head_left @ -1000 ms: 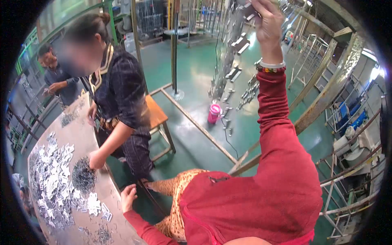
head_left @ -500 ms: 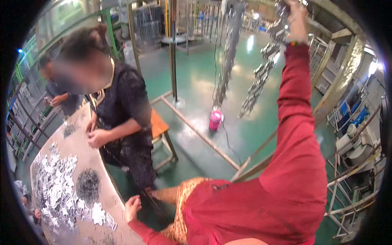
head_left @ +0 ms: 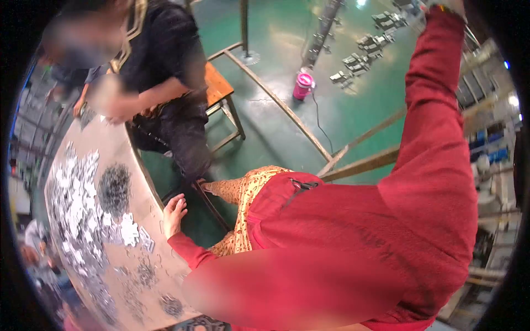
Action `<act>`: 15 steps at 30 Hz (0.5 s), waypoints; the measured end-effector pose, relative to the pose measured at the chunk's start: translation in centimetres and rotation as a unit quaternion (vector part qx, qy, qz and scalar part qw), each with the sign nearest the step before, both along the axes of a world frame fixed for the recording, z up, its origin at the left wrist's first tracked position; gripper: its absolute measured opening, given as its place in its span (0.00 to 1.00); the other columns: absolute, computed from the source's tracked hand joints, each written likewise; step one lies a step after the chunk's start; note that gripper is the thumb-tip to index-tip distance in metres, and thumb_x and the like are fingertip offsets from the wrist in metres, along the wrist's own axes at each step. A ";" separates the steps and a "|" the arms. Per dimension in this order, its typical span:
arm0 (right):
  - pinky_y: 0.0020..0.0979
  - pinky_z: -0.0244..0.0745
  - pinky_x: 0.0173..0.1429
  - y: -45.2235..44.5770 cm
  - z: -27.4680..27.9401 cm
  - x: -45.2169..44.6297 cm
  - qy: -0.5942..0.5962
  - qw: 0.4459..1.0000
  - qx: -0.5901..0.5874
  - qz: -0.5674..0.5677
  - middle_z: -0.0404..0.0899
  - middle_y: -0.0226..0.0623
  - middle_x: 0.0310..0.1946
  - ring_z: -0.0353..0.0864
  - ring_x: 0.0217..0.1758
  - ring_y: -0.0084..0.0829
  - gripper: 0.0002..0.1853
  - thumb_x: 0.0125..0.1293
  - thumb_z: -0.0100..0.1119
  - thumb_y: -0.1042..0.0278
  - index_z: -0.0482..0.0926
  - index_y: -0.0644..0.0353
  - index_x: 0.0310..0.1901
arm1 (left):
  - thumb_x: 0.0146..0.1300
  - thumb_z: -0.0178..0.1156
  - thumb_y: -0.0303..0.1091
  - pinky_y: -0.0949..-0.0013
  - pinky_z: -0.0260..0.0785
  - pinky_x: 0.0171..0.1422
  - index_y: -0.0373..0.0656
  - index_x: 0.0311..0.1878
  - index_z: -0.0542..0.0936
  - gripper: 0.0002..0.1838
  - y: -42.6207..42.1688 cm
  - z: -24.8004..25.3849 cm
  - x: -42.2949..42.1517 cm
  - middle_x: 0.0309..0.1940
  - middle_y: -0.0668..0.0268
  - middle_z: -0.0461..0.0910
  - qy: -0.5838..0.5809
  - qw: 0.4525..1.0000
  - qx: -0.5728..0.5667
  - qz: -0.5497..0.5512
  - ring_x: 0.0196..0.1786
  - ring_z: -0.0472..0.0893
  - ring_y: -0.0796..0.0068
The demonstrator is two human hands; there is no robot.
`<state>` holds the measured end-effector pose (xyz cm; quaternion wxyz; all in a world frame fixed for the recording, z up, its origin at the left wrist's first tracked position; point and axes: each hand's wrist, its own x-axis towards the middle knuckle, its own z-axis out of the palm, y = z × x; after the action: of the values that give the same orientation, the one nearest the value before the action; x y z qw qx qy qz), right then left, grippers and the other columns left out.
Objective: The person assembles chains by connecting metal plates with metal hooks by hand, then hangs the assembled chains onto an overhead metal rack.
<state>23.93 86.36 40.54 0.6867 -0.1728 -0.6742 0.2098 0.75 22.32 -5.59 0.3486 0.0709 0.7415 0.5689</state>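
Note:
My left hand [head_left: 174,215] rests at the edge of the worktable [head_left: 141,182], its fingers loosely curled and parted, holding nothing. Only the wrist end of my right hand [head_left: 450,6] shows at the top right edge; its fingers are out of sight. Just left of that hand, a hanging string of metal parts [head_left: 361,52] slants down over the floor. On the table lie a wide pile of silvery flat pieces [head_left: 77,204], a dark heap of small wire-like parts [head_left: 114,190] and a small scatter of thin bits [head_left: 146,273].
A co-worker in dark clothes [head_left: 171,66] sits across the table corner beside a wooden stool [head_left: 217,85]. Another person is behind at the left. A pink container [head_left: 303,85] stands on the green floor, near a metal floor frame [head_left: 279,102]. More people are at the lower left.
The view has tipped downward. My right arm has shifted right, and its hand has mostly left the frame. The co-worker's hand has come away from the dark heap. My left hand remains at the table edge.

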 end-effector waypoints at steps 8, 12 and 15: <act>0.28 0.75 0.45 -23.1 -10.7 -18.5 0.062 0.944 0.304 0.109 0.81 0.41 0.38 0.81 0.39 0.30 0.07 0.61 0.54 0.75 0.80 0.69 0.36 | 0.55 0.61 0.42 0.70 0.71 0.47 0.41 0.42 0.81 0.16 4.9 7.4 7.3 0.37 0.61 0.82 0.238 0.964 0.068 -0.094 0.40 0.80 0.73; 0.28 0.75 0.47 -43.3 -20.5 -24.5 -0.129 0.809 0.252 0.515 0.81 0.40 0.39 0.81 0.41 0.30 0.08 0.62 0.52 0.74 0.79 0.69 0.36 | 0.49 0.67 0.47 0.66 0.69 0.38 0.40 0.32 0.77 0.18 1.8 9.0 11.5 0.29 0.61 0.80 0.218 0.975 -0.010 -0.040 0.33 0.78 0.69; 0.30 0.72 0.45 -54.4 -31.3 -30.3 -0.394 0.535 0.125 0.737 0.80 0.44 0.37 0.79 0.40 0.32 0.19 0.62 0.54 0.65 0.73 0.58 0.55 | 0.49 0.68 0.42 0.69 0.65 0.31 0.41 0.30 0.73 0.17 -3.1 10.0 15.2 0.22 0.69 0.73 0.187 0.970 -0.063 0.143 0.27 0.70 0.78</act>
<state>-6.33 32.00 9.21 -0.0314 0.4074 -0.7846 0.4663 15.99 19.17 4.41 0.1224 0.0477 0.8304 0.5415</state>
